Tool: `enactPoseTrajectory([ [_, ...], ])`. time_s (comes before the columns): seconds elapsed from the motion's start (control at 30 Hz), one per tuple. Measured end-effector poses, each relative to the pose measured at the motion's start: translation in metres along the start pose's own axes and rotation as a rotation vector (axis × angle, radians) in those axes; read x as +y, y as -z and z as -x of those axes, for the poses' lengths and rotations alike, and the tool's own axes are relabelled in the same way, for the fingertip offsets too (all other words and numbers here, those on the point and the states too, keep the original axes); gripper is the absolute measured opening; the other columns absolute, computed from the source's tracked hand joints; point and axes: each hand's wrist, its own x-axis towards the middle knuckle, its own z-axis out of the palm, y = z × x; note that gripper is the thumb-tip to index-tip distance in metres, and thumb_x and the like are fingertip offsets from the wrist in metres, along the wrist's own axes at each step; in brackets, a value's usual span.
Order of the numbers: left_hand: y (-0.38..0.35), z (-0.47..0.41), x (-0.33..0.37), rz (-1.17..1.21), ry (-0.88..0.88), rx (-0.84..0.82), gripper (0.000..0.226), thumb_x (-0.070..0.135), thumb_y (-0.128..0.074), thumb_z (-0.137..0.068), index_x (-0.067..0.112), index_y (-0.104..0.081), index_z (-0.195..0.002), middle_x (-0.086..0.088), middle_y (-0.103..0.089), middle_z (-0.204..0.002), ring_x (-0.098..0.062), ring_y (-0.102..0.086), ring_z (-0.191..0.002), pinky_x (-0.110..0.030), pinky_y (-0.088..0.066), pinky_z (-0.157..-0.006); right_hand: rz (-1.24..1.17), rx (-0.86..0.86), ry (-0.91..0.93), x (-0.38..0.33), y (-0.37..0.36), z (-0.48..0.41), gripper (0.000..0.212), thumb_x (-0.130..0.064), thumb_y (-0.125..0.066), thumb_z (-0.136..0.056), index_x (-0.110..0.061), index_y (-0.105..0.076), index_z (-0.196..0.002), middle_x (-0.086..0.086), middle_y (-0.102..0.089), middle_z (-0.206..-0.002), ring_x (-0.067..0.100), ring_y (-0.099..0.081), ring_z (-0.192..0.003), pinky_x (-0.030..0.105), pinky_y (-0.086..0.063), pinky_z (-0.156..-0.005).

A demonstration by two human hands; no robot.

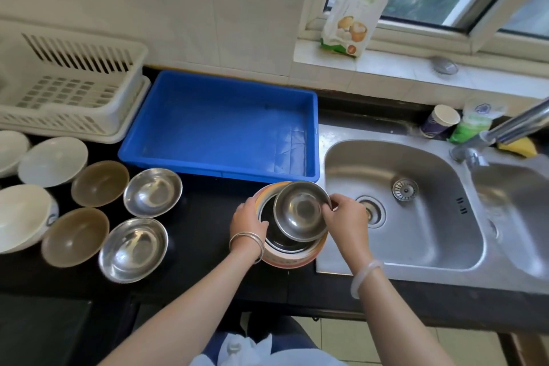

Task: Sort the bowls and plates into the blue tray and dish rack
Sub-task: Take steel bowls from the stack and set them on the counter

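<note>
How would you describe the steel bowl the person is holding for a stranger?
Start at the stainless steel sink; just left of it stands an orange-rimmed stack of dishes. The small round steel bowl sits tilted on top, its rim pinched by the right hand. The two other steel bowls lie untouched further left.

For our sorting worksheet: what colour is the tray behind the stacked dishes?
The tray is bright blue, seen clearly in the head view.
</note>
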Motion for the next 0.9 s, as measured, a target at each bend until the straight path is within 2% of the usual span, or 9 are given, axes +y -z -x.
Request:
enactPoseTrajectory([
  [0.13, 0.000, 0.000, 0.002, -0.018, -0.002, 0.031, 0.031, 0.010, -0.060, -0.083, 0.013, -0.052, -0.114, -0.007, -0.061, -0.110, -0.023, -0.061, -0.099, -0.032, -0.053, -0.081, -0.066, 0.017, -0.041, 0.004, 0.006, 0.000, 0.019, -0.013, -0.059, -0.078, -0.006, -0.058, -0.061, 0.008, -0.053, -0.052, 0.020, -0.040, -0.051, 0.018, -0.032, -0.046],
  [0.23, 0.003, 0.000, 0.004, 0.019, -0.015, 0.020, 0.027, 0.011, -0.055, -0.086, 0.015, -0.048, -0.112, -0.006, -0.061, -0.094, -0.021, -0.063, -0.081, -0.030, -0.054, -0.067, -0.074, 0.003, -0.036, 0.006, 0.009, 0.002, 0.017, -0.012, -0.059, -0.079, -0.006, -0.063, -0.064, 0.009, -0.061, -0.057, 0.024, -0.049, -0.056, 0.018, -0.032, -0.048],
  [0.37, 0.007, 0.002, 0.006, 0.030, -0.066, 0.034, 0.020, 0.015, -0.050, -0.088, 0.021, -0.035, -0.098, -0.003, -0.056, -0.079, -0.016, -0.057, -0.062, -0.024, -0.045, -0.050, -0.099, 0.000, -0.035, 0.007, 0.013, 0.002, 0.015, -0.012, -0.059, -0.079, -0.007, -0.066, -0.067, 0.008, -0.065, -0.062, 0.027, -0.059, -0.065, 0.019, -0.036, -0.051],
  [0.47, 0.011, 0.001, 0.009, -0.018, -0.112, 0.074, 0.012, 0.016, -0.053, -0.087, 0.019, -0.041, -0.090, -0.002, -0.057, -0.082, -0.014, -0.056, -0.067, -0.023, -0.044, -0.053, -0.122, -0.002, -0.037, 0.008, 0.017, 0.002, 0.015, -0.012, -0.059, -0.079, -0.007, -0.068, -0.069, 0.009, -0.067, -0.065, 0.028, -0.061, -0.068, 0.028, -0.041, -0.054],
  [0.63, 0.013, 0.002, 0.012, -0.078, -0.178, 0.206, 0.007, 0.019, -0.055, -0.086, 0.013, -0.056, -0.090, -0.003, -0.053, -0.101, -0.018, -0.051, -0.092, -0.027, -0.046, -0.074, -0.158, -0.012, -0.033, 0.009, 0.024, 0.001, 0.015, -0.013, -0.060, -0.080, -0.005, -0.070, -0.071, 0.011, -0.069, -0.067, 0.032, -0.062, -0.071, 0.035, -0.048, -0.062],
  [0.77, 0.017, 0.006, 0.017, -0.039, -0.172, 0.227, 0.010, 0.019, -0.052, -0.088, 0.012, -0.059, -0.085, -0.004, -0.059, -0.090, -0.019, -0.057, -0.082, -0.032, -0.051, -0.068, -0.232, -0.042, -0.061, 0.009, 0.029, 0.000, 0.015, -0.016, -0.062, -0.081, -0.006, -0.070, -0.073, 0.010, -0.070, -0.070, 0.030, -0.064, -0.074, 0.032, -0.047, -0.061],
  [0.9, 0.029, 0.009, 0.020, 0.000, -0.135, 0.234, 0.013, 0.022, -0.052, -0.089, 0.015, -0.062, -0.084, 0.000, -0.065, -0.076, -0.014, -0.061, -0.068, -0.029, -0.053, -0.060, -0.347, -0.099, -0.077, 0.004, 0.035, 0.000, 0.012, -0.021, -0.063, -0.083, -0.018, -0.072, -0.075, -0.003, -0.070, -0.069, 0.020, -0.068, -0.071, 0.026, -0.046, -0.058],
])
